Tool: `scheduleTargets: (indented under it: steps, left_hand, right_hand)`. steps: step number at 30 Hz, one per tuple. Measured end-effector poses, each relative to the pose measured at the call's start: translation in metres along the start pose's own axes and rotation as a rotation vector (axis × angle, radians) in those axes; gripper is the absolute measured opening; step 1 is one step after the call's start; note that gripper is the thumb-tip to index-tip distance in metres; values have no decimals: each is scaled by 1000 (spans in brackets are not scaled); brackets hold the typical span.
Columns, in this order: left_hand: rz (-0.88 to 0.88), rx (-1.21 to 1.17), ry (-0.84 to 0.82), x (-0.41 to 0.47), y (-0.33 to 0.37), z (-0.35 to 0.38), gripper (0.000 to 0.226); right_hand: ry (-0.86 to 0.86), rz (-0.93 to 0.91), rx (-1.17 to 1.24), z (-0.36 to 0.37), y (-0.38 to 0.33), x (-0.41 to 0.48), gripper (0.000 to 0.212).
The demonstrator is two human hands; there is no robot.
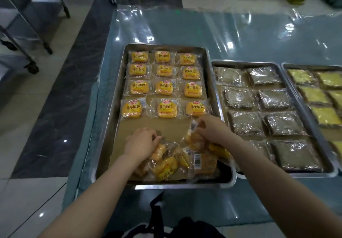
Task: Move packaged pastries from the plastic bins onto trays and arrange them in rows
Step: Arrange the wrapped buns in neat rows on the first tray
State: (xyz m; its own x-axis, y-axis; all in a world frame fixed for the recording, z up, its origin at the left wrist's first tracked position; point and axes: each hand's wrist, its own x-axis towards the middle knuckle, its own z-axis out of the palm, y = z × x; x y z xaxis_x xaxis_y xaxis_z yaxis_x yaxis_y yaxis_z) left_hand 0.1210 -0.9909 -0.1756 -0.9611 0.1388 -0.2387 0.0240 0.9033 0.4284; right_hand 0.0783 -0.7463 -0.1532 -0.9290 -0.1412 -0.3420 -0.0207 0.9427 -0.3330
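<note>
A steel tray [109, 108] lined with brown paper holds several yellow packaged buns [164, 87] laid flat in rows of three. At its near end lies a loose heap of the same buns [172, 165], some tilted or upside down with barcodes showing. My left hand [141, 142] grips a bun at the left side of the heap. My right hand [212, 129] pinches another packaged bun [193, 137] and holds it just above the heap's right side. No plastic bin is in view.
To the right stand a second tray [242, 64] of dark wrapped pastries and a third tray [296, 65] of yellow-green ones. All sit on a table under clear plastic sheeting [231, 32]. A wheeled metal rack [31, 39] stands on the floor at left. A dark bag [177, 226] hangs below me.
</note>
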Motion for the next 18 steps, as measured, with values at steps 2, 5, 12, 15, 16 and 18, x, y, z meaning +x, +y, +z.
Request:
scheduleTargets:
  steps: [2, 5, 12, 15, 16, 18]
  left_hand:
    - [-73, 41, 31, 0, -9, -5, 27]
    - [-147, 51, 44, 1, -18, -12, 32]
    - [-236, -163, 50, 4, -24, -24, 32]
    - [-317, -268, 186, 4, -27, -31, 29]
    - [-332, -296, 243, 5, -28, -34, 29]
    - [-336, -347, 328, 10, -27, -40, 28]
  right_hand:
    - [177, 4, 199, 1, -3, -2, 11]
    - [405, -54, 309, 1, -8, -6, 27]
    - [-40, -129, -11, 16, -1, -18, 12]
    - [-80, -136, -29, 18, 1, -23, 27]
    - [-89, -141, -45, 20, 2, -25, 28]
    - [-64, -151, -91, 28, 5, -31, 30]
